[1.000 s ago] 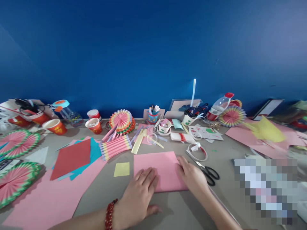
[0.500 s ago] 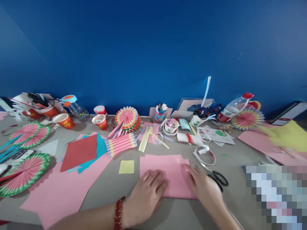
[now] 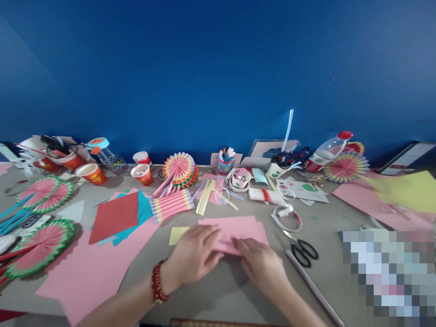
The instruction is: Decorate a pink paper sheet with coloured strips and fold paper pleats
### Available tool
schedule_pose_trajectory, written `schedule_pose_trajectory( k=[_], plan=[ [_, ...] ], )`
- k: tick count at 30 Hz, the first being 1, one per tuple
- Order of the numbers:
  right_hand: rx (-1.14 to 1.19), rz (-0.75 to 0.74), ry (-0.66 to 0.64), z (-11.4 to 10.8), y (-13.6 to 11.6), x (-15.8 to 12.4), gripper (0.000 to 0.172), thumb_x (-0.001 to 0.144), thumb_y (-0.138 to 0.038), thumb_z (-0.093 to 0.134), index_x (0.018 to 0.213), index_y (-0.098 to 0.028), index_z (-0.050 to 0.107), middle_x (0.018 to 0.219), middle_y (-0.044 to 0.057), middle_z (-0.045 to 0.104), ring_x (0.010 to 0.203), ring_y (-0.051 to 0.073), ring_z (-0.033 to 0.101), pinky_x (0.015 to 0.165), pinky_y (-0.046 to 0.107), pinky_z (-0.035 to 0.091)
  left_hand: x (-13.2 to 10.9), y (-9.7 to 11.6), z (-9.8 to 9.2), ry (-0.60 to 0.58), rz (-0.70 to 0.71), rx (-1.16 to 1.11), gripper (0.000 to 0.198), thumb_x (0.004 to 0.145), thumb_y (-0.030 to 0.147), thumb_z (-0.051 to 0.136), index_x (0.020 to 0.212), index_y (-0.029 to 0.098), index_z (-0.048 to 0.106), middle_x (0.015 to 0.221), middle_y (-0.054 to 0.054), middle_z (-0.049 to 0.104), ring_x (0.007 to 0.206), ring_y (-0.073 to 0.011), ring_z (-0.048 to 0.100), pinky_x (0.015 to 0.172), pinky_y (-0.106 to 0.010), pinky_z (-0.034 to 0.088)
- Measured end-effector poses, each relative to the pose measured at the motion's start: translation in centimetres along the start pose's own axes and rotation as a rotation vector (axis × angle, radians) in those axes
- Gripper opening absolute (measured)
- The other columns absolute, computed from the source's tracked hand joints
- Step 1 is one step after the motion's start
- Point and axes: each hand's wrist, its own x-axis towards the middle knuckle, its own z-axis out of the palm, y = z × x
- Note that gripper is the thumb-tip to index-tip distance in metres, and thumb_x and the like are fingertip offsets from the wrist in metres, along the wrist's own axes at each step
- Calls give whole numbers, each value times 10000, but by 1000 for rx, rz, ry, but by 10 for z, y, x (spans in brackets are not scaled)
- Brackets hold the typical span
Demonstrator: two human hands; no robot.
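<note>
Right hand (image 3: pixel 264 261) moved inward, pink paper (image 3: pixel 238 227) lying crosswise

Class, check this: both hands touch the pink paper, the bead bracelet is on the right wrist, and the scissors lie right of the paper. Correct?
Not quite: the head view shows the bead bracelet on the left wrist. The left hand and right hand do touch the pink paper, and the scissors lie right of it.
</note>
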Motion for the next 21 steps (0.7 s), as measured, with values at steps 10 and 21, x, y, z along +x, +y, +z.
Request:
schedule_pose_trajectory(
  k=[10,21],
  plan=[
    [817,399,119,-48,42,21,471,885,-528,579,1158,-148,636,869,60,712,742,209,659,590,263,514,-18,-49,-40,422,-419,-371,341,993,371,503,1300,226,539,1349,-107,594,1218,-248,593,1003,-399,514],
    [507,106,61,-68,4,32,288,931,-344,512,1115,-164,641,853,25,698,713,152,604,638,223,442,13,-37,-65,239,-141,-265,491,931,422,618,1384,269,507,1402,-90,561,1343,-289,466,1160,-486,305]
  ],
)
